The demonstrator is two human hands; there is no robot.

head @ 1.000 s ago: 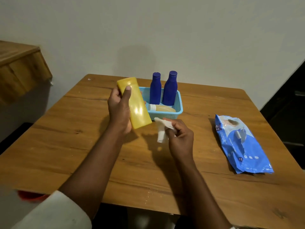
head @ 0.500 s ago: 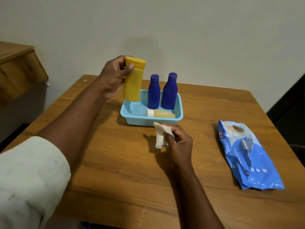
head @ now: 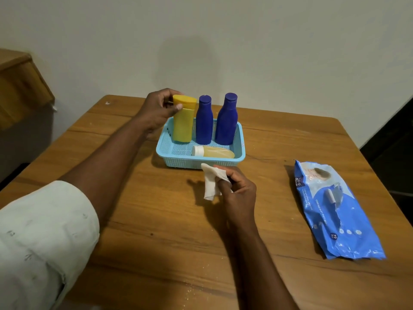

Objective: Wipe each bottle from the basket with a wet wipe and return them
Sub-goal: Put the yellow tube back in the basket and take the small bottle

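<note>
A light blue basket (head: pixel 167 151) sits at the middle of the wooden table. The yellow bottle (head: pixel 183 126) stands upright in its left end, and my left hand (head: pixel 159 110) grips it near the cap. Two dark blue bottles (head: pixel 204 120) (head: pixel 226 119) stand beside it in the basket. A small pale yellow bottle with a white cap (head: pixel 212 151) lies on its side along the front of the basket. My right hand (head: pixel 238 191) hovers just in front of the basket and pinches a crumpled white wet wipe (head: pixel 211 182).
A blue pack of wet wipes (head: pixel 333 211) lies on the table to the right. A wooden shelf or cabinet (head: pixel 20 86) juts from the wall at the far left. The table (head: pixel 156 231) ends near a dark gap on the right.
My left hand carried the yellow bottle from in front of me up over the basket and lowered it upright into the left end. My right hand kept the wipe and barely moved.
</note>
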